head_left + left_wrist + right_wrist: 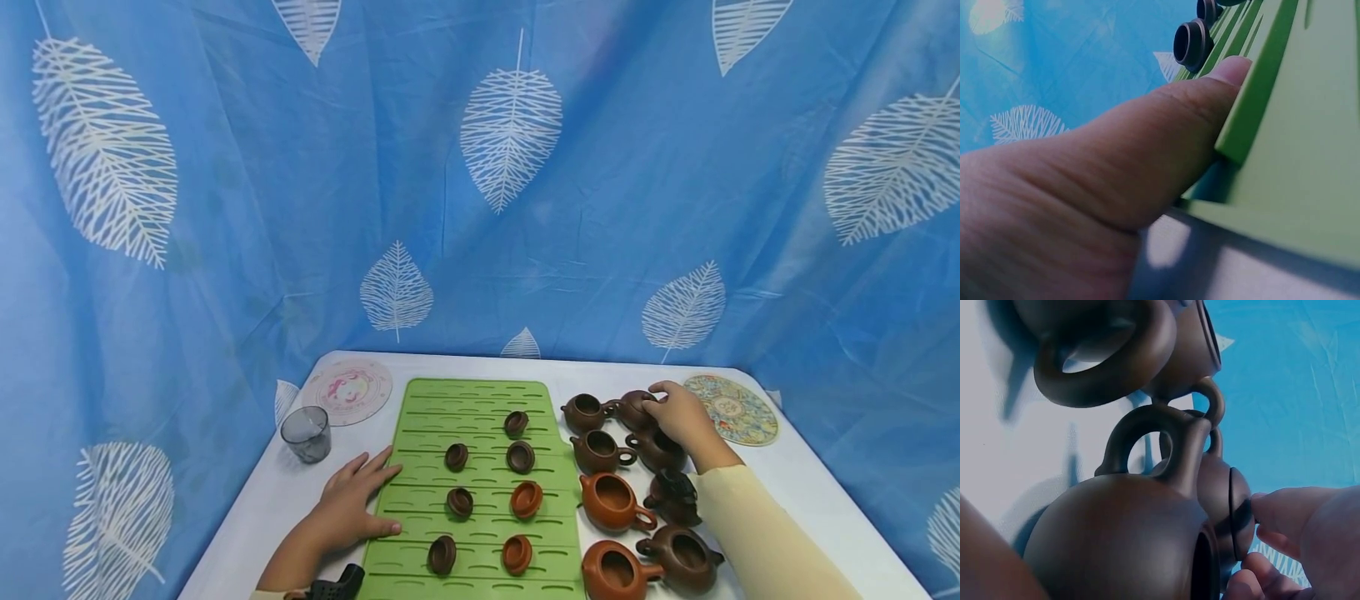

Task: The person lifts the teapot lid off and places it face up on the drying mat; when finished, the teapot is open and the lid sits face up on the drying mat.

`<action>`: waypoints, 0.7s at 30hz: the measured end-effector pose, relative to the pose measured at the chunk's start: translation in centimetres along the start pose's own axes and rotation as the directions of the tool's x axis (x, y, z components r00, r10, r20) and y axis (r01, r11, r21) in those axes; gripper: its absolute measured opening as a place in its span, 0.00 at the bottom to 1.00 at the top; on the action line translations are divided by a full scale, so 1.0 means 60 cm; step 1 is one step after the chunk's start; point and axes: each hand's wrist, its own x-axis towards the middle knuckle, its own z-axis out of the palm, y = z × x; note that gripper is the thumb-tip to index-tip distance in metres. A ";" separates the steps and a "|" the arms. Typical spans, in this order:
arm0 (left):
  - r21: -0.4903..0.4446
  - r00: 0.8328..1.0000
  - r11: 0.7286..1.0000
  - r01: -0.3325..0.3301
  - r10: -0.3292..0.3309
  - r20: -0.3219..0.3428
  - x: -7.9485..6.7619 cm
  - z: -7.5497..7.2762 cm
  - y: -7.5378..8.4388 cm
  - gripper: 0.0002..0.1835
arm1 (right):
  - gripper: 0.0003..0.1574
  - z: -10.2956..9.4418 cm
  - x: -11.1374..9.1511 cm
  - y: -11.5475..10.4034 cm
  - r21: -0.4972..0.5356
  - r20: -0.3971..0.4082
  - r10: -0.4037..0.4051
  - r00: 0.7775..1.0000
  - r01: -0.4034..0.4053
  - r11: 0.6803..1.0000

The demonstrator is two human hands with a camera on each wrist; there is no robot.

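My right hand reaches to the back of the teapot group and pinches the lid of a dark brown teapot. In the right wrist view that lid sits on the pot's mouth, a thin seam between them, with thumb and fingertips at its top. My left hand rests at the left edge of a green ridged mat, fingers spread and thumb on the mat. Upturned lids stand on the mat in two columns, dark brown ones and orange-brown ones.
Lidless teapots, dark brown and orange-brown, stand close together right of the mat. A grey clear cup is at the left edge. Round patterned mats lie at the back left and back right. A blue curtain hangs behind.
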 end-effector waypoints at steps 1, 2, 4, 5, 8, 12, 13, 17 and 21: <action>0.002 1.000 1.000 -0.002 0.002 -0.002 0.000 0.000 -0.001 0.53 | 0.29 0.001 0.002 0.000 0.007 0.001 0.008 1.000 -0.008 1.000; 0.002 1.000 1.000 -0.005 0.005 -0.007 0.000 0.000 -0.001 0.53 | 0.28 0.002 0.004 -0.001 0.011 -0.001 0.017 1.000 -0.017 1.000; -0.002 1.000 1.000 -0.018 0.018 -0.013 0.000 0.000 -0.002 0.53 | 0.26 0.005 0.007 0.000 0.026 -0.009 0.032 0.999 -0.031 0.999; -0.006 1.000 1.000 -0.025 0.025 -0.013 -0.001 0.000 -0.002 0.53 | 0.24 0.006 0.008 0.000 0.033 -0.015 0.036 0.999 -0.036 0.999; -0.023 0.999 0.999 -0.035 0.035 -0.022 -0.002 -0.001 -0.001 0.53 | 0.22 0.010 0.009 0.002 0.055 -0.031 0.035 0.999 -0.034 0.998; -0.029 1.000 0.999 -0.013 0.013 -0.018 -0.004 -0.002 0.002 0.53 | 0.20 0.013 0.011 0.003 0.077 -0.040 0.026 0.999 -0.023 0.997; -0.028 1.000 1.000 -0.007 0.006 -0.015 -0.004 -0.002 0.002 0.53 | 0.20 0.013 0.011 0.004 0.082 -0.041 0.026 0.999 -0.023 0.996; -0.013 1.000 1.000 -0.004 0.004 -0.009 -0.004 -0.001 0.003 0.53 | 0.20 0.009 0.008 0.005 0.092 -0.039 0.044 0.998 -0.041 0.995; -0.007 1.000 1.000 -0.005 0.005 -0.009 -0.004 0.000 0.002 0.53 | 0.22 0.004 0.005 0.003 0.125 -0.030 0.075 0.997 -0.071 0.990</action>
